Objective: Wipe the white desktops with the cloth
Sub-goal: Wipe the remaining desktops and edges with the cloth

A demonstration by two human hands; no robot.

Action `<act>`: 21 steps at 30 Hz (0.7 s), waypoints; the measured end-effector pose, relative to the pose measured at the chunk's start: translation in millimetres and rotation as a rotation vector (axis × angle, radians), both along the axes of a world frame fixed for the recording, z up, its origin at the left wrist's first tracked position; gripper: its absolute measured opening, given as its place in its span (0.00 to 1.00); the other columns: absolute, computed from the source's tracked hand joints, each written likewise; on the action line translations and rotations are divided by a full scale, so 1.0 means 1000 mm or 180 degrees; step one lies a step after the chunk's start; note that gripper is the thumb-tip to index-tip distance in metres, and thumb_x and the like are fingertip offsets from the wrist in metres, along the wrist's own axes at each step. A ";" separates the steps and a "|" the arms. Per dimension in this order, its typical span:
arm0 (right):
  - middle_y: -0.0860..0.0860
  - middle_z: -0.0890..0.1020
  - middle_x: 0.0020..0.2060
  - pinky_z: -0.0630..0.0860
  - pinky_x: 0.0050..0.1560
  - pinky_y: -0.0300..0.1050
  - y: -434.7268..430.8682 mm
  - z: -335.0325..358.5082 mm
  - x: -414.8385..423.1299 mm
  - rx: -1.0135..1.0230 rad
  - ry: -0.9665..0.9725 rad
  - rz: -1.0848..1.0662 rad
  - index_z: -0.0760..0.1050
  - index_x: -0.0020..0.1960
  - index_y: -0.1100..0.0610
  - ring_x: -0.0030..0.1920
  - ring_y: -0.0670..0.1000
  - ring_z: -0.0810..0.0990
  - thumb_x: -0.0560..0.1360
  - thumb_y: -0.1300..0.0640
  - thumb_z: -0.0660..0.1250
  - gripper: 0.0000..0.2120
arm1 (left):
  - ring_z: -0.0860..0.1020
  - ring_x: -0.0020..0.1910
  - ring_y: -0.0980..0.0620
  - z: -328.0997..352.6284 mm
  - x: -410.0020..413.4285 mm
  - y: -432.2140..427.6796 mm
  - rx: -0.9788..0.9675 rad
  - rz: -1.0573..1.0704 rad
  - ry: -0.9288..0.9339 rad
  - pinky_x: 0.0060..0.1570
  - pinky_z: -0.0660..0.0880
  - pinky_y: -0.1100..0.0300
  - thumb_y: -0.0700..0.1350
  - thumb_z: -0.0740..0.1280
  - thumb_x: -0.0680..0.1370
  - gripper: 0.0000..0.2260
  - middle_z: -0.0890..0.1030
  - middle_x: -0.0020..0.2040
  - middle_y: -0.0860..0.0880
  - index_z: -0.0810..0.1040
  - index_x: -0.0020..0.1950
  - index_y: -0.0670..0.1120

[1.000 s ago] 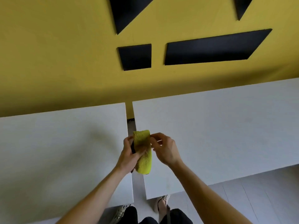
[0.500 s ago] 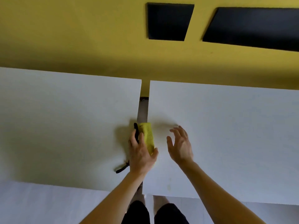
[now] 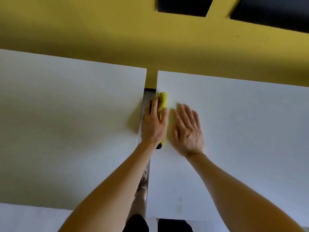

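While left hand holds cloth at desktop edge, right hand lies flat.

This looks like an office or study room rather than a home, though nothing settles it. A left counter and a right counter, both plain white matching slabs of the sort used as work desks, stand side by side at one height with a narrow gap between them. Both are pushed up to a wall painted mustard yellow. On the wall sit flat black panels with slanted edges, spaced apart; whether they are decoration or padding cannot be told. A pale floor shows past the near edges.
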State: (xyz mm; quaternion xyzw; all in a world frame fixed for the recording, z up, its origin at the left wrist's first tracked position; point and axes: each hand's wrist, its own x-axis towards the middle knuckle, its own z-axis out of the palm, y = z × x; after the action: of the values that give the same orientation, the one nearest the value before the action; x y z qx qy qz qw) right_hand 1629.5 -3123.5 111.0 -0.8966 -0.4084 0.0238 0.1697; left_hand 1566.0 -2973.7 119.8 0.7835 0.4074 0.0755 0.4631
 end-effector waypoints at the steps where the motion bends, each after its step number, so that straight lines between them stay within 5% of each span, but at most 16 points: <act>1: 0.56 0.58 0.86 0.54 0.85 0.66 0.001 0.000 0.001 0.0030 -0.0026 -0.0019 0.61 0.86 0.54 0.88 0.58 0.51 0.86 0.55 0.62 0.30 | 0.71 0.79 0.44 0.000 0.012 0.005 0.0053 0.0033 0.0042 0.73 0.74 0.41 0.65 0.54 0.86 0.27 0.62 0.86 0.53 0.59 0.86 0.62; 8: 0.57 0.59 0.86 0.56 0.83 0.68 0.004 -0.001 0.000 0.0062 0.0014 -0.0076 0.63 0.86 0.55 0.87 0.59 0.52 0.84 0.53 0.62 0.30 | 0.72 0.78 0.48 0.014 -0.028 -0.026 0.0328 -0.0042 0.0074 0.67 0.76 0.48 0.65 0.47 0.87 0.29 0.60 0.87 0.57 0.61 0.87 0.59; 11: 0.58 0.60 0.86 0.56 0.83 0.69 0.006 -0.001 0.000 0.0116 0.0017 -0.0124 0.64 0.85 0.56 0.87 0.60 0.53 0.84 0.54 0.64 0.30 | 0.78 0.71 0.43 0.011 0.015 -0.001 0.0577 0.0026 0.0095 0.62 0.78 0.47 0.66 0.42 0.88 0.29 0.66 0.85 0.55 0.61 0.87 0.60; 16: 0.58 0.60 0.85 0.56 0.83 0.69 0.004 0.000 0.000 0.0175 0.0006 -0.0091 0.65 0.85 0.57 0.87 0.60 0.54 0.82 0.56 0.64 0.31 | 0.76 0.67 0.39 0.000 0.068 0.031 0.1054 0.0090 -0.0150 0.62 0.76 0.45 0.44 0.56 0.88 0.25 0.75 0.77 0.44 0.67 0.85 0.57; 21: 0.58 0.60 0.86 0.56 0.83 0.69 0.005 0.002 -0.002 0.0193 0.0066 -0.0085 0.66 0.84 0.57 0.87 0.60 0.54 0.82 0.54 0.64 0.31 | 0.81 0.64 0.35 -0.007 0.016 0.008 0.1172 -0.0463 -0.0073 0.54 0.82 0.43 0.50 0.53 0.90 0.21 0.65 0.86 0.44 0.68 0.84 0.60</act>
State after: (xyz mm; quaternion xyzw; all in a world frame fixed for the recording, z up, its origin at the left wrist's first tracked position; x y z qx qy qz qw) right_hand 1627.4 -3118.4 113.5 -0.8961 -0.3952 0.0184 0.2013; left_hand 1581.6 -2965.7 113.0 0.8814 0.3237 0.1241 0.3209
